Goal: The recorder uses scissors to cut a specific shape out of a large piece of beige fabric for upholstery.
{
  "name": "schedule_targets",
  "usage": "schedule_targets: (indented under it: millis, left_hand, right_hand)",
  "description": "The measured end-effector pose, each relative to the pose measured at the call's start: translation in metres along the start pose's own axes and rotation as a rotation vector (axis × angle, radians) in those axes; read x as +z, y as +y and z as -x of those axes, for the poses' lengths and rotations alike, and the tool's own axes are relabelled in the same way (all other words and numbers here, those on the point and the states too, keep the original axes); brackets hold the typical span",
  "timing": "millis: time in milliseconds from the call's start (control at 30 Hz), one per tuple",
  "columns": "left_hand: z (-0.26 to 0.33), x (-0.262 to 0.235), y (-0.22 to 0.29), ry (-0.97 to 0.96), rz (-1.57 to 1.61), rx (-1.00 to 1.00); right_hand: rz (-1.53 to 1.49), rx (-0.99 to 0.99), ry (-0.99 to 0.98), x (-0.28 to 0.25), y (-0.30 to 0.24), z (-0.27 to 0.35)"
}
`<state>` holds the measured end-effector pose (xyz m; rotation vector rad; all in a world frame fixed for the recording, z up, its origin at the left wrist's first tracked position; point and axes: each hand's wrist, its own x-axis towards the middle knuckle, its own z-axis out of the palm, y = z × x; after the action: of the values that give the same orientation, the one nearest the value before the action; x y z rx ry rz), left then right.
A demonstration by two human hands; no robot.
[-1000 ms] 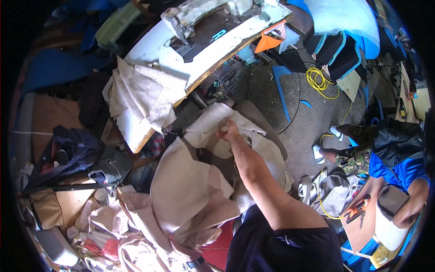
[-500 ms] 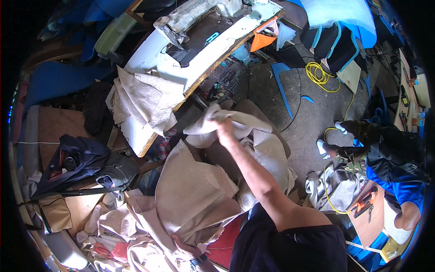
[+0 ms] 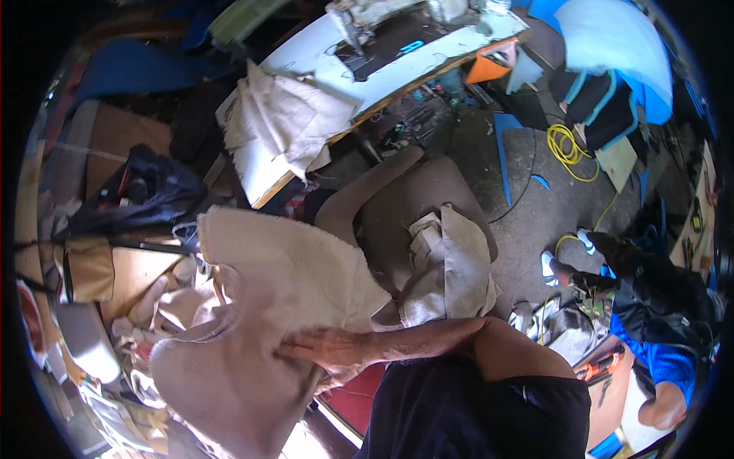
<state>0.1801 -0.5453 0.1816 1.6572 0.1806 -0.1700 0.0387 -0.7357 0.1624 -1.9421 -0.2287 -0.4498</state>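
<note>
Taking your right hand point(image 3: 325, 348) as the centre of the clock, with 12 straight ahead, you have that hand laid flat on the big beige fabric point(image 3: 229, 359), fingers stretched out rather than clenched. The fabric spreads from 7 round to 12, near edge under your palm, one stretch of it blurred. Your left hand is out of sight, so I cannot tell whether it grips anything. At 5, just beside your wrist, a red surface point(image 3: 355, 398) shows. At 1 a brown padded seat point(image 3: 390, 203) stands between you and the white desk point(image 3: 306, 46), and at 2 a folded beige bundle point(image 3: 459, 271) lies over it. The desk runs from 12 to 1, carrying a worn pale machine point(image 3: 355, 19), with a loose beige cloth point(image 3: 283, 118) hanging over its near end. Toward 10 are a crumpled cloth pile point(image 3: 183, 302), partly covered by your fabric, a tan bag point(image 3: 88, 268) and a dark bundle point(image 3: 145, 183). Farther off at 2, a coiled yellow cable point(image 3: 569, 153) lies on the floor point(image 3: 520, 229). Toward 3 a co-worker point(image 3: 657, 283) in a blue top is near an orange-handled tool point(image 3: 600, 367) and a grey cloth heap point(image 3: 539, 321).
</note>
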Motion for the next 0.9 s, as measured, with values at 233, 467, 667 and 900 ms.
schedule_targets:
  millis: [233, 467, 667, 900]
  left_hand:
    - [0.001, 0.01, 0.036, -0.064, -0.177, 0.184]
    - [0.037, 0.072, 0.014, -0.395, -0.695, 0.414]
    - [0.083, 0.171, -0.053, -0.87, -1.042, 0.723]
    - [0.092, 0.252, -0.125, -1.148, -1.227, 0.81]
  right_hand:
    - [-0.37, 0.133, 0.072, 0.001, 0.001, -0.073]
    - [-1.152, -0.201, 0.131, -0.044, 0.009, -0.123]
    - [-1.83, -0.01, 0.287, -0.088, 0.083, -0.046]
    - [-1.881, 0.312, 1.013, -0.098, 0.204, 0.091]
